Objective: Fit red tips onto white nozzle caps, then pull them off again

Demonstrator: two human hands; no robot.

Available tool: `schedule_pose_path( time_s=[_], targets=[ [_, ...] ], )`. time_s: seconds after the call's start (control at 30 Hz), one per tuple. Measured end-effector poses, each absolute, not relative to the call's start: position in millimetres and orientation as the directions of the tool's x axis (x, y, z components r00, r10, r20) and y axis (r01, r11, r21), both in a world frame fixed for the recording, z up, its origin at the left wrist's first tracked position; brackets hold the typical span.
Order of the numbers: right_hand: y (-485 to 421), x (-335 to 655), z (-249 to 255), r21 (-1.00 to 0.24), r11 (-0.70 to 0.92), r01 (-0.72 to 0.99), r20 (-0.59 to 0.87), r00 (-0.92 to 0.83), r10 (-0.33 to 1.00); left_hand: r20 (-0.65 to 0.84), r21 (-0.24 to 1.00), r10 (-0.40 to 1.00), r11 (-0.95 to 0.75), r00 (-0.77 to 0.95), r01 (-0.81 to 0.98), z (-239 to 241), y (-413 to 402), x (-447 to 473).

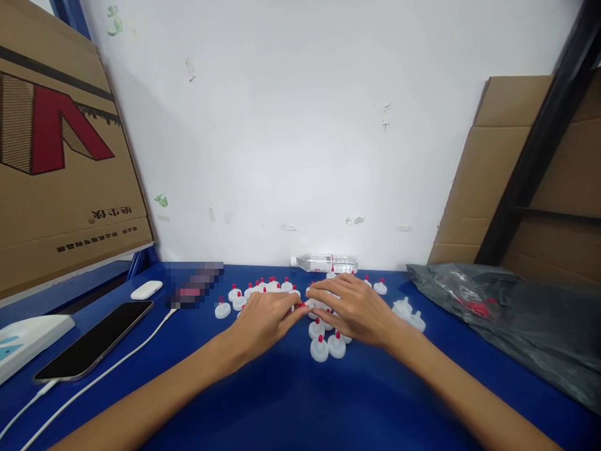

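Blue worktable: my left hand pinches a red-tipped white plastic cap; my right hand meets it, grip unclear. Most tipped caps stand finished, few bare white caps remain.

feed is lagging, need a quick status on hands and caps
Hands down: left hand and right hand fingertips together over red-tipped caps, grip unclear. Rest scattered on blue table. Behind them, water bottle.

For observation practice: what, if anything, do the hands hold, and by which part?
The left hand and right hand seem to pinch a white cap by its red tip, though blurred.
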State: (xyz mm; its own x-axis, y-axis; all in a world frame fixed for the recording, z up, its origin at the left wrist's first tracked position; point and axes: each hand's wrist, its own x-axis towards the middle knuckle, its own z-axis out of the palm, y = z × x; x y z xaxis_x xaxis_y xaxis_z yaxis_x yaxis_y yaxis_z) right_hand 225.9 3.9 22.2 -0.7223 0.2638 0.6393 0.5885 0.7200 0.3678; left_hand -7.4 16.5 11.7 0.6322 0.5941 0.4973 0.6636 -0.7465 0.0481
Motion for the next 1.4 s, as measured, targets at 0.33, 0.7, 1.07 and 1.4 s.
schedule_pose_path(
  time_s=[0.33,0.7,1.07,1.4],
  targets=[
    [26.1,307.5,50.2,0.125,0.1,0.987,0.575,-0.154,0.803,0.162,-0.386,0.626,-0.671,0.763,0.633,18.3,9.5,-18.9],
    [43.5,342.1,29.3,0.043,-0.049,0.998,0.168,0.041,0.985,0.134,-0.39,0.567,-0.724,0.813,0.569,10.0,7.2,-16.3],
    [33.0,373.6,61.8,-0.341,0.096,0.935,-0.143,-0.153,0.978,0.214,-0.362,0.482,-0.769,0.85,0.527,16.2,3.5,-10.1],
    [31.8,363.4,62.3,-0.27,0.215,0.938,0.212,-0.16,0.964,0.436,-0.292,0.317,-0.835,0.842,0.466,13.4,7.1,-11.9]
  ],
)
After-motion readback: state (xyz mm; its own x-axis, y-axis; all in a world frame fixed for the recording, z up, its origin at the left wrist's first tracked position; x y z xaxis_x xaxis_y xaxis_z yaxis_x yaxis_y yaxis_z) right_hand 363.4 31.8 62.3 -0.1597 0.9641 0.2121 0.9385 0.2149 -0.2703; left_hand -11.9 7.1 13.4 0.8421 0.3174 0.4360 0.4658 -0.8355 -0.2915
